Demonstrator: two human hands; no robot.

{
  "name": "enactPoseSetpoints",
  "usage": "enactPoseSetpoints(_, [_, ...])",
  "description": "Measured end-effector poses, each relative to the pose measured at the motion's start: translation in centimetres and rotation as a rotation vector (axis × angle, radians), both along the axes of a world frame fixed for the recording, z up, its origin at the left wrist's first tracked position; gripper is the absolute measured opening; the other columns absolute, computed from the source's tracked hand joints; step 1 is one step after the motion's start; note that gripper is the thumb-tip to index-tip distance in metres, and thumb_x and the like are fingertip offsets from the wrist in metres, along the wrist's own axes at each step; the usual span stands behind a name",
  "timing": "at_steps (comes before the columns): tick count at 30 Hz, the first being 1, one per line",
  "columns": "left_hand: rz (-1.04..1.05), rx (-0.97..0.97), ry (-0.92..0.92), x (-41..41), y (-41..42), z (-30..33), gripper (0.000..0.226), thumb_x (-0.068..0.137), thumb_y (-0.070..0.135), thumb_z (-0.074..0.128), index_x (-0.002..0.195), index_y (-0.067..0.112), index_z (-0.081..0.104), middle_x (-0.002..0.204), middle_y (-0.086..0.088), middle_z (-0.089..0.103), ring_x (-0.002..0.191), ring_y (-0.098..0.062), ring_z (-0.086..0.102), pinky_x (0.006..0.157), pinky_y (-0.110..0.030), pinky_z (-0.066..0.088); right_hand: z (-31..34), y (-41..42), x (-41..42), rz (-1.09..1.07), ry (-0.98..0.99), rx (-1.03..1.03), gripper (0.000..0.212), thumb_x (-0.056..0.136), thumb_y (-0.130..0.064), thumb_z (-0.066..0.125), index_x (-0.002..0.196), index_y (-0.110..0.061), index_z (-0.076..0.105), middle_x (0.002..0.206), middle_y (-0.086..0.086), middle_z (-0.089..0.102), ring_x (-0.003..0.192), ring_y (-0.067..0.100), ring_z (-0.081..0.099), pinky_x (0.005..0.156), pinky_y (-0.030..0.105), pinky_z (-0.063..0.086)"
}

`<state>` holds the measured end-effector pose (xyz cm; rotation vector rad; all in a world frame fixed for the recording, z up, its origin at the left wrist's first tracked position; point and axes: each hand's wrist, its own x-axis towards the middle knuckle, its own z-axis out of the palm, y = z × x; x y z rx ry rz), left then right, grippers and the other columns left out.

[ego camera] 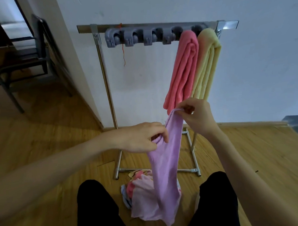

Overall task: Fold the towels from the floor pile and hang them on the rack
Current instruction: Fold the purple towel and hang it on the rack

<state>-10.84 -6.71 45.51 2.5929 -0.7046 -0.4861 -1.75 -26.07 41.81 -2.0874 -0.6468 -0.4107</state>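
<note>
A purple towel (165,164) hangs lengthwise in front of me, held up by both hands. My left hand (139,138) pinches its upper edge lower down on the left. My right hand (195,117) pinches the top corner higher up on the right. The towel's lower end drapes down over the floor pile (140,188) of pink, light and coral towels between my knees. Behind stands a metal rack (106,80) with a grey clip bar (140,36). A folded coral towel (182,70) and a folded yellow towel (206,65) hang at its right end.
A white wall stands right behind the rack. A dark chair (23,59) sits at the far left by a doorway. The floor is wood planks. My black-trousered legs (98,212) frame the pile. An orange thread (123,49) dangles from the rack bar.
</note>
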Motion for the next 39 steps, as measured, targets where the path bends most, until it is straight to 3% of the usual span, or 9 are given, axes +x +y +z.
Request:
enactPoseSetpoints(4, [-0.101,0.009,0.019,-0.5,0.2,0.5,0.048,0.081,-0.004,0.055,0.123,0.019,0.058,0.097,0.012,0.049,0.084,0.005,0.049,0.069,-0.01,0.042,-0.2,0.0,-0.6,0.047,-0.006,-0.028,0.015,0.077,0.001,0.069,0.084,-0.01,0.074,0.071,-0.01,0.061,0.064,-0.001,0.055,0.061,0.009,0.041])
enactPoseSetpoints(6, [-0.177,0.026,-0.133,-0.6,0.3,0.3,0.042,0.083,-0.004,0.056,0.12,0.015,0.063,0.098,0.01,0.053,0.084,0.008,0.049,0.071,-0.008,0.04,-0.3,0.0,-0.9,0.056,-0.002,-0.023,0.014,0.077,0.001,0.07,0.085,-0.01,0.074,0.072,-0.008,0.062,0.064,-0.001,0.055,0.062,0.01,0.042])
enactPoseSetpoints(10, [-0.265,0.091,-0.525,-0.8,0.7,-0.8,0.013,0.087,0.01,0.064,0.098,0.014,0.069,0.097,-0.001,0.06,0.086,-0.01,0.053,0.074,-0.028,0.046,-0.2,0.0,-1.2,0.055,0.007,-0.006,0.015,0.076,0.0,0.071,0.085,-0.011,0.075,0.072,-0.013,0.062,0.064,-0.001,0.056,0.062,0.008,0.042])
enactPoseSetpoints(13, [-0.307,0.107,-0.745,-0.7,0.5,-1.0,0.002,0.083,0.012,0.067,0.083,0.014,0.065,0.102,-0.002,0.059,0.091,-0.015,0.051,0.075,-0.03,0.042,-0.1,-0.1,-1.3,0.046,0.025,0.004,0.013,0.076,0.0,0.071,0.083,-0.01,0.074,0.071,-0.012,0.063,0.062,-0.001,0.055,0.059,0.007,0.04])
enactPoseSetpoints(18, [-0.358,0.158,-0.765,-0.2,0.3,-1.1,0.012,0.083,0.003,0.051,0.084,0.014,0.055,0.083,0.0,0.062,0.08,-0.021,0.056,0.085,-0.035,0.042,-0.2,-0.1,-1.4,0.016,0.053,0.072,0.011,0.076,-0.002,0.073,0.08,-0.013,0.072,0.066,-0.011,0.063,0.059,0.005,0.055,0.057,0.01,0.042])
enactPoseSetpoints(21, [-0.215,0.106,-0.804,0.6,0.8,-1.4,0.005,0.089,0.018,0.053,0.089,0.017,0.057,0.082,0.004,0.062,0.077,-0.016,0.055,0.079,-0.032,0.037,-0.2,-0.2,-1.5,0.019,0.08,0.106,0.007,0.076,-0.004,0.076,0.08,-0.009,0.072,0.065,0.002,0.067,0.059,0.02,0.063,0.057,0.026,0.052])
enactPoseSetpoints(23, [-0.116,0.053,-0.8,1.2,0.9,-1.5,0.021,0.092,0.029,0.043,0.092,0.017,0.06,0.082,0.004,0.063,0.077,-0.016,0.056,0.076,-0.032,0.035,0.0,-0.1,-1.7,0.066,0.119,0.116,0.007,0.076,-0.005,0.077,0.081,-0.005,0.072,0.066,0.007,0.068,0.06,0.025,0.066,0.058,0.033,0.056])
enactPoseSetpoints(32, [0.092,-0.114,-0.794,1.9,0.5,-2.7,0.041,0.094,0.048,0.038,0.09,0.017,0.065,0.079,0.004,0.067,0.073,-0.013,0.058,0.072,-0.031,0.042,1.0,0.5,-2.5,0.262,0.264,0.202,0.011,0.08,-0.004,0.073,0.089,0.003,0.073,0.073,0.009,0.072,0.061,0.011,0.068,0.058,0.015,0.052])
enactPoseSetpoints(39, [0.207,-0.149,-0.839,2.0,0.5,-3.2,0.039,0.092,0.049,0.042,0.09,0.017,0.066,0.075,0.005,0.066,0.067,-0.011,0.057,0.071,-0.03,0.044,1.0,0.4,-2.9,0.389,0.324,0.209,0.015,0.089,-0.003,0.062,0.1,-0.001,0.071,0.086,0.014,0.073,0.081,0.027,0.07,0.074,0.031,0.059])
